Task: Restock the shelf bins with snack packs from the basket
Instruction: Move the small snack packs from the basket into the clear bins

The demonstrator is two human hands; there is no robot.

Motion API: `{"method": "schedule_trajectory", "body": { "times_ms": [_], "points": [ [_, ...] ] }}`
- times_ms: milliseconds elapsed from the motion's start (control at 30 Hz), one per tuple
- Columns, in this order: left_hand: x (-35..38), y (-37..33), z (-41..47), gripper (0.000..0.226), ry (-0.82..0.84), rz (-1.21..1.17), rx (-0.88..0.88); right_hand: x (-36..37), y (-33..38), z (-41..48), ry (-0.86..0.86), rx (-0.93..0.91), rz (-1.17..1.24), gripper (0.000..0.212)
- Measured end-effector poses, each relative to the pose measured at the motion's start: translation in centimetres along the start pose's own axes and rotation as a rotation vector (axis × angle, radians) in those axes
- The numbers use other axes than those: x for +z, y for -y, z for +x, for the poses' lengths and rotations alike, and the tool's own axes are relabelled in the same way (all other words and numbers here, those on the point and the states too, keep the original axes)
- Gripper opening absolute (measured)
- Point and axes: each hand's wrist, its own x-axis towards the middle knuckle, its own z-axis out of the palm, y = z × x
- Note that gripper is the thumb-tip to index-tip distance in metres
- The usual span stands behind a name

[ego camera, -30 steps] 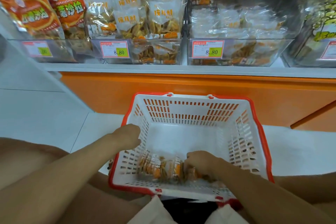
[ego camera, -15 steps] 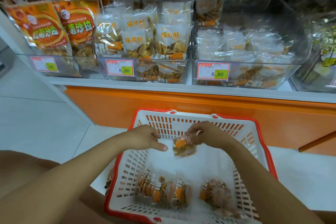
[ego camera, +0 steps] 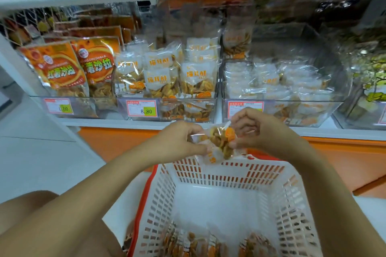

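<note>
1. Both hands hold one snack pack (ego camera: 221,142) in the air above the far wall of the basket (ego camera: 229,175). The left hand (ego camera: 179,142) pinches its left edge, and the right hand (ego camera: 261,129) has its fingers curled round the upper right corner.
2. The two-handed hold probably serves to straighten the crinkly clear bag and turn its label before it goes in.
3. The pack hangs in front of the shelf edge (ego camera: 125,124), below the bins and touching neither.
4. The middle bin (ego camera: 188,110) holds similar packs standing upright, and the right bin (ego camera: 302,110) holds them lying flat. Which one is the target I cannot tell.
5. More packs (ego camera: 188,244) lie at the near end of the basket, so the restocking looks unfinished.
</note>
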Motion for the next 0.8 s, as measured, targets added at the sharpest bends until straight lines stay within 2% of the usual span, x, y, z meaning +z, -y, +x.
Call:
{"method": "schedule_trajectory", "body": {
  "times_ms": [67,133,267,367,433,533,667,733,800],
  "points": [
    [-0.8,-1.5,0.1,0.018,-0.018,0.134,0.045,-0.4,1.1,-0.4,-0.036,-0.058,-0.232,0.056],
    [-1.4,-2.9,0.3,0.019,-0.041,0.208,0.098,-0.4,2.0,-0.7,-0.04,-0.097,-0.373,0.055],
    [-2.1,-4.7,1.0,0.022,-0.102,0.212,0.157,-0.4,2.5,-0.7,-0.018,-0.114,-0.441,0.02],
    [-2.4,-6.0,1.7,0.022,-0.18,0.094,0.206,-1.1,2.3,-0.6,-0.04,-0.118,-0.355,0.022],
    [-2.9,-6.4,2.3,0.022,-0.304,0.009,0.231,-1.9,2.9,-0.8,-0.083,-0.106,-0.243,0.016],
    [-3.9,-6.0,3.4,0.017,-0.481,-0.066,0.215,-3.9,3.8,-0.6,-0.257,-0.088,-0.015,0.017],
    [-4.1,-4.3,4.6,0.014,-0.486,0.061,0.147,-7.0,4.1,2.7,-0.553,-0.136,0.087,0.019],
    [-3.9,-4.0,4.9,0.016,-0.491,0.151,0.165,-8.3,4.1,5.4,-0.595,-0.12,0.096,0.011],
    [-3.8,-3.9,4.8,0.016,-0.487,0.208,0.178,-9.5,3.6,8.6,-0.609,-0.089,0.017,0.016]
  ]
}}
